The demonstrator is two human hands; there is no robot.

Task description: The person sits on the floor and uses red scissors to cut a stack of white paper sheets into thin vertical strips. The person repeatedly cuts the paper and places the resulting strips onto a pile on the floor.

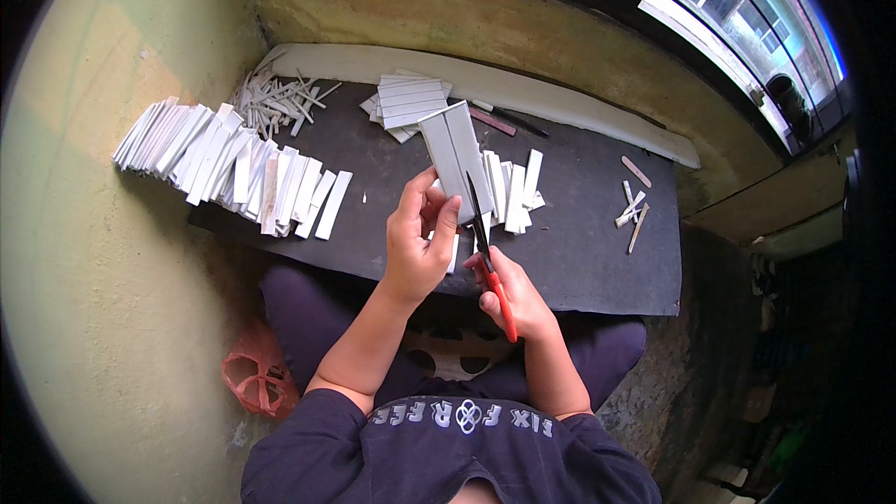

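Observation:
My left hand [418, 238] holds a grey rectangular card piece [455, 157] upright by its lower end, thumb on its front. My right hand [516, 299] grips red-handled scissors [487, 257], whose dark blades point up along the card's right edge. Both hands hover over the near edge of a dark board [597, 252] laid on the floor in front of my crossed legs. Just behind the hands lies a small heap of cut white strips [514, 191].
A long overlapping row of white strips [229, 168] lies at the board's left. Thin offcuts [285, 98] and a stack of white pieces [411, 101] sit at the back. A long white sheet [560, 98] edges the wall. A red bag [257, 375] lies by my left knee.

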